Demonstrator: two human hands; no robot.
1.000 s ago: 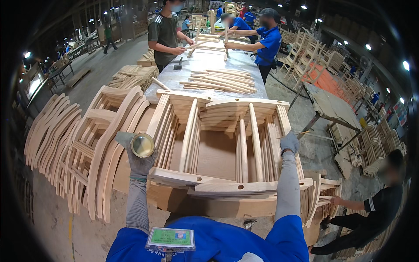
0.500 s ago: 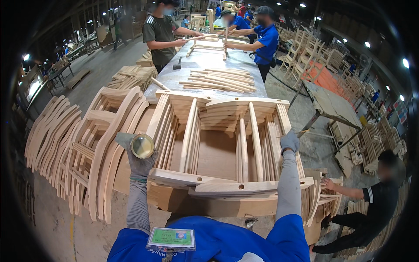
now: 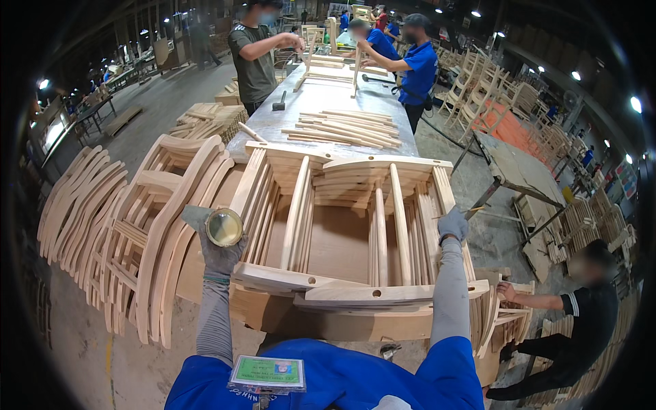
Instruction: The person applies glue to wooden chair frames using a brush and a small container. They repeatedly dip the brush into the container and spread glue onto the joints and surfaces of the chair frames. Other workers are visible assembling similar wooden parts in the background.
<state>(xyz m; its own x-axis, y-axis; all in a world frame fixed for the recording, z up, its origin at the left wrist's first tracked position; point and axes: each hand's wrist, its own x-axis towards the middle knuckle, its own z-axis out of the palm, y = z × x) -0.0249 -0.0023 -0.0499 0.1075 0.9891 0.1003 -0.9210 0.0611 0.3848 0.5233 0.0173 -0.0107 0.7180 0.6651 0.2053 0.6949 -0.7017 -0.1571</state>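
My left hand point(image 3: 217, 246), in a grey glove, grips a small round open tin point(image 3: 224, 227) with yellowish contents, held over the left side of a stack of pale wooden chair frames point(image 3: 342, 219) lying on the bench before me. In my gloved right hand point(image 3: 452, 224) is a thin stick or brush point(image 3: 473, 212), its tip pointing right past the outer rail of the right-hand frame. The nearest frame rail point(image 3: 355, 292) shows drilled holes and lies across the front edge.
Curved chair backs point(image 3: 116, 225) lean in rows at left. Loose wooden slats point(image 3: 348, 126) and a mallet point(image 3: 279, 102) lie on the long grey table point(image 3: 273, 126), where three people work at the far end. A person point(image 3: 581, 321) crouches at right beside more frames.
My hands barely shifted. The crouching person at right moved closer, reaching a hand to the frames by the bench corner. The people at the far table changed pose slightly.
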